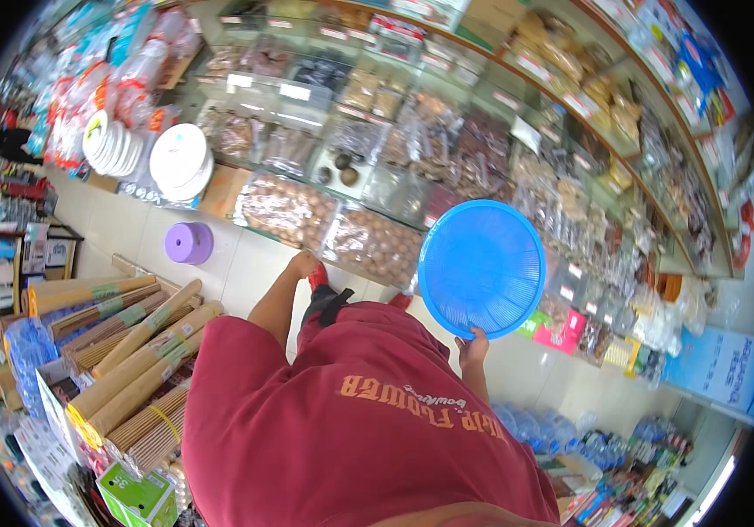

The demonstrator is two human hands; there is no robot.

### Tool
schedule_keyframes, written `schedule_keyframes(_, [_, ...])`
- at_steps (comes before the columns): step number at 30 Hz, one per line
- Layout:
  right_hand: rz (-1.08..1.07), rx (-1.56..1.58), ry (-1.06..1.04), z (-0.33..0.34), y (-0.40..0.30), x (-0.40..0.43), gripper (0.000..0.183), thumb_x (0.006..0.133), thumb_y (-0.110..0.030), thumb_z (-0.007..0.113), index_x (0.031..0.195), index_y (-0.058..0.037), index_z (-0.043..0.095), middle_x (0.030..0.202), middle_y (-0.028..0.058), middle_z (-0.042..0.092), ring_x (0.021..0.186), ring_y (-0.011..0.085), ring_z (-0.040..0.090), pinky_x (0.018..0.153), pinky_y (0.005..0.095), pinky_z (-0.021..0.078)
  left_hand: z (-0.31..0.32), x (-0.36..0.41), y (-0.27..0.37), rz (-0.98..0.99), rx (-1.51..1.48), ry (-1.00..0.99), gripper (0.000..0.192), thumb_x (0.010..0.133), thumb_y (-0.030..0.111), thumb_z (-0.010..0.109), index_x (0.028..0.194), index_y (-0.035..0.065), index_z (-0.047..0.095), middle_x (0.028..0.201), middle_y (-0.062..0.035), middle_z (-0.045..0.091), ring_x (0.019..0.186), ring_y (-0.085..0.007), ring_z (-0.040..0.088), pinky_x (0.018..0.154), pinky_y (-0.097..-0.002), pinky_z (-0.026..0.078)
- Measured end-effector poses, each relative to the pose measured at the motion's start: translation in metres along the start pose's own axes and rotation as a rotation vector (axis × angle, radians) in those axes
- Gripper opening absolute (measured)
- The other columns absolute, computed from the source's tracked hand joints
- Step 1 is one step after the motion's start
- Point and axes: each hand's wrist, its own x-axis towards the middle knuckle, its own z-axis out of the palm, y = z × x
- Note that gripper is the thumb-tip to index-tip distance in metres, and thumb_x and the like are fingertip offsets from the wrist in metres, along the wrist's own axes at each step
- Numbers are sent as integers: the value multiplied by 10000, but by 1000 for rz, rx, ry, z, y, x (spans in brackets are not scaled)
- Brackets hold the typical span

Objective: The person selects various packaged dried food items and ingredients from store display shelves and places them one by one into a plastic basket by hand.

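Observation:
My right hand (pixel 474 350) grips the near rim of a round blue plastic colander basket (pixel 482 263). The basket hangs in front of the right side of the display, and its slotted inside faces up with nothing visible in it. Low at the front of the counter is my left hand (pixel 303 265), just above a red shoe (pixel 317 277). Its fingers are turned away, so whether it holds anything is hidden. Nearest to it are a clear bag of light brown round dried goods (pixel 288 207) and a second such bag (pixel 374 245).
Stepped glass shelves (pixel 344 145) carry bagged dried goods. White plates (pixel 181 160) stand at the display's left end. On the tiled floor (pixel 245 263) sits a purple stool (pixel 189 243). Rolled bamboo mats (pixel 146 369) lie to my left; water bottles (pixel 535 428) stand behind right.

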Motion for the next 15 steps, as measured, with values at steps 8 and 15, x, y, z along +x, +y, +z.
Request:
schedule_keyframes(8, [154, -329, -302, 159, 39, -19, 395, 815, -251, 484, 1160, -71, 416, 1080, 135, 535, 930, 294, 559, 811, 452, 435, -57, -50, -111, -131, -203, 131, 303, 731, 261, 475, 682, 6, 632, 597, -144, 606, 484, -244, 573, 514, -370, 475])
schedule_keyframes(15, [106, -357, -444, 225, 83, -35, 338, 788, -150, 539, 1076, 17, 483, 992, 174, 559, 828, 277, 588, 709, 361, 501, -62, -97, -220, -343, 139, -230, 282, 714, 211, 486, 766, -6, 659, 785, -208, 636, 810, -292, 617, 744, -379, 464])
